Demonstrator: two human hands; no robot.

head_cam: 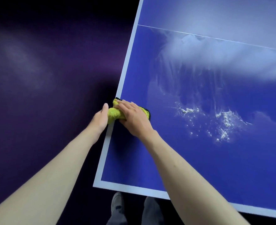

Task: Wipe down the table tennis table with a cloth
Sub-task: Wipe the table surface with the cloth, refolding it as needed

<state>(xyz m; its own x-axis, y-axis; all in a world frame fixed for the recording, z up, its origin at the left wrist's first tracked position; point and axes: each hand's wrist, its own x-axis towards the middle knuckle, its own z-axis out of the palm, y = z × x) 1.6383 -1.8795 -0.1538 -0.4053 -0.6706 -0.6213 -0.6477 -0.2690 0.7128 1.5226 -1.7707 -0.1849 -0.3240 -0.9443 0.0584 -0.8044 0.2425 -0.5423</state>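
Yellow cloth [116,113] straddles the table's [199,168] left edge; my right hand [134,117] presses it flat-fingered, left hand [100,118] cups its overhang; residue [223,120] lies rightward.

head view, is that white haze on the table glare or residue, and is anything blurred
Head view: the broad haze on the table near the thin white line reads as glare over wipe streaks; the speckles look like residue; wide-angle bends the edges; the cloth looks sharp.

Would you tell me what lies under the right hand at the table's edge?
The right hand presses on a yellow-green cloth over the table's white border; the surface beneath the cloth is hidden.
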